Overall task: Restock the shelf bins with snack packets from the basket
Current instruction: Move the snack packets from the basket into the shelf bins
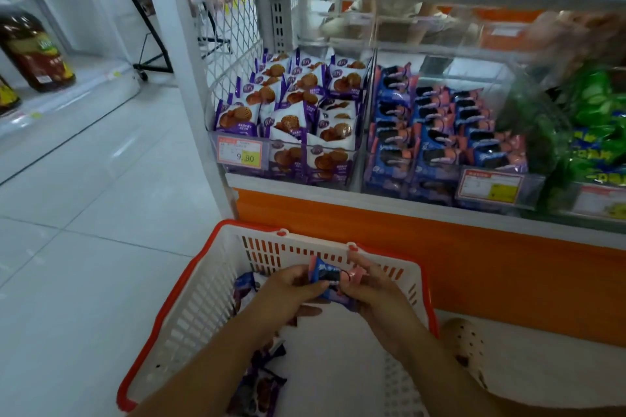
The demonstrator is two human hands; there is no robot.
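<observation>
At the far left a dark bottle [34, 51] with a red-brown label stands on a low white shelf, well apart from the work. Next comes the basket [189, 281], white slotted plastic with an orange-red rim, standing on the pale tiled floor just before the shelf's orange base panel [440, 247]. Purple packets [261, 382] lie in its left part, half hidden under the forearm.

Above the basket the left hand [288, 288] has its fingers curled round the left end of a blue-and-pink packet [327, 276]. The packet is small, its blue wrapper showing a dark round biscuit and pink crimped ends. The right hand [376, 288] pinches the pink right end. A foot in a cream perforated clog [469, 345] rests on the floor to the right of the basket.

On the shelf above, the left bin [294, 105] is packed with purple-and-white biscuit packets and bears a price tag [240, 154] reading 9.90. The middle bin [437, 132] holds rows of blue-and-pink packets of the same look. The right bin [596, 125] holds green packets, blurred.
</observation>
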